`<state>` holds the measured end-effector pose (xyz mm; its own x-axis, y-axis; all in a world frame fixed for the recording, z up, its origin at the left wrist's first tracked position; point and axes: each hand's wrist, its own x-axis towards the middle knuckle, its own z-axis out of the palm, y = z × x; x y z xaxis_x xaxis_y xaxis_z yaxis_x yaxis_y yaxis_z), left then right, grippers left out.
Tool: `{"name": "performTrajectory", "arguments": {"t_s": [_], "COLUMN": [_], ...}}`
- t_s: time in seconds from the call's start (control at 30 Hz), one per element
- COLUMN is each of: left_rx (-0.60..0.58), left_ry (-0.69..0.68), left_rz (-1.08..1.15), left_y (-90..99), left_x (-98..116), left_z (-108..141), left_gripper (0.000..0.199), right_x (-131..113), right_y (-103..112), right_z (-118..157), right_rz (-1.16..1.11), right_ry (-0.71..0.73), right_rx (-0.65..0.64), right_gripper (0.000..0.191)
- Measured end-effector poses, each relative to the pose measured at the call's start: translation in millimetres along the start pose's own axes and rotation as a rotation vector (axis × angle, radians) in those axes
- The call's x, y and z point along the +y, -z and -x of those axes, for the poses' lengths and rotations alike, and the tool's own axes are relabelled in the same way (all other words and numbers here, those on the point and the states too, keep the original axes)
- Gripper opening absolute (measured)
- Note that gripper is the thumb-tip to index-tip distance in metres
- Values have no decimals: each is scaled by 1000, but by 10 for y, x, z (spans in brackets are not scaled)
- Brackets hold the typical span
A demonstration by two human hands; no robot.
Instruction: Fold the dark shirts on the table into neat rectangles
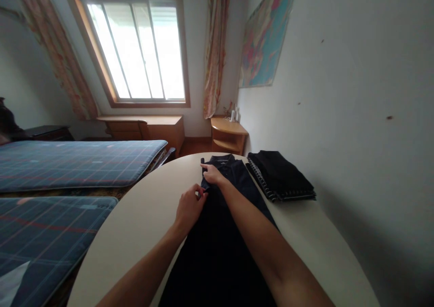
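Room: bright window (144,51) and wall map (267,38) beyond the shirt, plaid mattresses (81,162) off to its left.
Round table (135,225): smooth, pale and hard, under the shirt.
Dark collared shirt (220,239): lies long on the table, its stiff collar (225,159) at the far end. It is laid flat, maybe so its edges are easy to reach. The cloth looks soft and dull.
Left hand (190,204): thumb and finger pinch the shirt's left edge, likely to hold just a little bit.
Right hand (212,174): on that same edge, nearer the collar, perhaps keeping cloth from sliding. I cannot tell if it grips.
Folded black clothes (283,173): squarish pile just right of the shirt, maybe to save space.
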<state>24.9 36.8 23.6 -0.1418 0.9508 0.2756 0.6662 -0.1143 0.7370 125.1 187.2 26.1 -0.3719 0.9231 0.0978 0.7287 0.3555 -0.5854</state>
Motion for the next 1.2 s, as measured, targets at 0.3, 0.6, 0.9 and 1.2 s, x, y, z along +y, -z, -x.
{"name": "performTrajectory", "arguments": {"t_s": [0.3,0.6,0.9,1.2], "left_rx": [-115,-253,-353,-398], "left_ry": [-46,-295,-296,-351], "left_rz": [93,-300,-459,-462], "left_y": [-489,-856,-912,-844], "left_x": [457,241,101,-95], "left_z": [-71,343,443,98], "left_gripper": [9,50,61,61], "right_x": [505,867,873,1004], "right_y": [403,433,556,326], "right_z": [176,543,1053,1307], "right_rz": [-63,-94,239,290], "right_ry": [-19,-64,67,102], "right_rx": [72,64,26,-85], "right_gripper": [63,56,20,54]}}
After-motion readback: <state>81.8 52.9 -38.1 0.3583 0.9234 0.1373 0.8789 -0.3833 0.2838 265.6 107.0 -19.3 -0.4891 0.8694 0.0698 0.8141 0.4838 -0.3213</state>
